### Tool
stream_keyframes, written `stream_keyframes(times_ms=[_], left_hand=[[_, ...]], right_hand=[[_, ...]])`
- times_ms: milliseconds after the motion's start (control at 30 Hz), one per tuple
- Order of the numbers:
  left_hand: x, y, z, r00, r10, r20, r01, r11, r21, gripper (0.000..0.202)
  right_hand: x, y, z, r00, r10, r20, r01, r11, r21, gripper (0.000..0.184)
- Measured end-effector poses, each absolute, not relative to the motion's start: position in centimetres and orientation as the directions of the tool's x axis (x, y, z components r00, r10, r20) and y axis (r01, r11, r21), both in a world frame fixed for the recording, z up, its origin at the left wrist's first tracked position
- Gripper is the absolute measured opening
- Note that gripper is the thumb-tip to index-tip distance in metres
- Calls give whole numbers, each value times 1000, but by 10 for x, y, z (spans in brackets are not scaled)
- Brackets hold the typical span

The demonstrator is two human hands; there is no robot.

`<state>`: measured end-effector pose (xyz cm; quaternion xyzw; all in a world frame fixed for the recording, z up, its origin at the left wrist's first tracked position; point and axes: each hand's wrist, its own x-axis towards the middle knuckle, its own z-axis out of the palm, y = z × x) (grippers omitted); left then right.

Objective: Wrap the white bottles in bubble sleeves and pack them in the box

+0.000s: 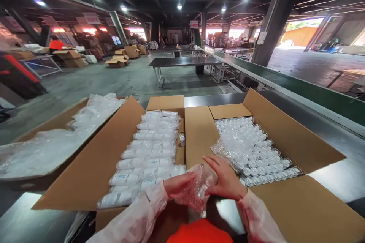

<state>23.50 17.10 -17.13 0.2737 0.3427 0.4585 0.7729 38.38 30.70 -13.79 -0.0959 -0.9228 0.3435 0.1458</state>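
One bubble-wrapped bundle (199,193) is held between the left hand (180,184) and the right hand (226,177), fingers curled around it, near two open boxes. The left box (97,163) holds rows of plastic-wrapped white packs (151,153); the right box (293,131) holds small bottles (265,159) partly under bubble wrap (232,144). Both stand on a shiny tabletop (336,180).
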Motion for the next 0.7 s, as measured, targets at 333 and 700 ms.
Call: stream_keyframes(times_ms=[333,700], left_hand=[[172,115,-120,-261,965,-39,-507,-103,856,90],[226,135,-192,-330,942,-57,-169,1,986,48]], right_hand=[[383,321,-170,-942,303,-141,253,373,-892,28],[376,288,-124,-992,58,-112,123,230,-965,49]])
